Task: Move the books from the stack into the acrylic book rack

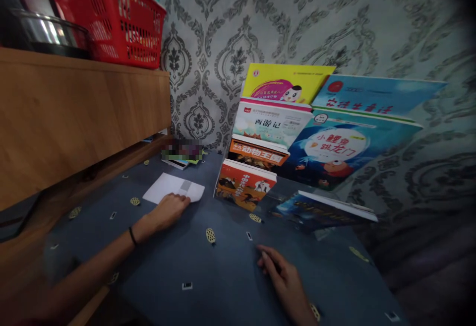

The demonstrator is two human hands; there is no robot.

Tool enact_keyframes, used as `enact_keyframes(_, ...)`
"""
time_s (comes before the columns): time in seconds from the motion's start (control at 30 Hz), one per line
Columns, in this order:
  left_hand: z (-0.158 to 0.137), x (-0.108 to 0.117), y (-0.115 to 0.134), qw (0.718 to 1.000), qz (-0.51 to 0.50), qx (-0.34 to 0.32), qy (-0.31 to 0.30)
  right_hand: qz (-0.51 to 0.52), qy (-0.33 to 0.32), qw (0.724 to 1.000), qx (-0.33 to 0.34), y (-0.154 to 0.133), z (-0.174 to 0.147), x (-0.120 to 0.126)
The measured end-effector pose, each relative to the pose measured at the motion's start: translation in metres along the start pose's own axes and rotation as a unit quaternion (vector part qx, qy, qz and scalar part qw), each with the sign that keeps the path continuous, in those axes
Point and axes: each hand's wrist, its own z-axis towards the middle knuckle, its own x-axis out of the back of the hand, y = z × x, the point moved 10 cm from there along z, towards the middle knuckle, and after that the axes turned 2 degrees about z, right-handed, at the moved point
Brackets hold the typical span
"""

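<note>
My left hand (pixel 174 211), a dark band on its wrist, has its fingers curled over the near edge of a flat white booklet (pixel 160 187). The booklet lies on the table and has a grey rectangle near its right end. My right hand (pixel 284 276) hovers low over the front of the table, fingers curled in and thumb close to the index finger, with nothing visible in it. Beyond it, books stand in tiers: an orange book (pixel 245 185) lowest left, a dark blue book (pixel 323 210) lowest right, and a large blue-green book (pixel 336 150) above.
Higher tiers hold a white book (pixel 269 123), a yellow book (pixel 290 85) and a light blue book (pixel 375 95). A small pile of books (pixel 180 162), partly blurred, lies at the back left. Left stands a wooden cabinet (pixel 85 117) bearing a red basket (pixel 111 18) and a metal pot (pixel 52 31).
</note>
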Motion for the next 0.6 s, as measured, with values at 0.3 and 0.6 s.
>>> enact_keyframes(0.3, -0.053, 0.014, 0.165, 0.968, -0.051, -0.236, 0.065, -0.006, 0.003, 0.999, 0.032, -0.019, -0.008, -0.007)
enact_keyframes(0.6, -0.031, -0.003, 0.138, 0.955, -0.097, -0.219, 0.173, -0.083, -0.084, 0.962, 0.247, -0.088, -0.007, -0.096)
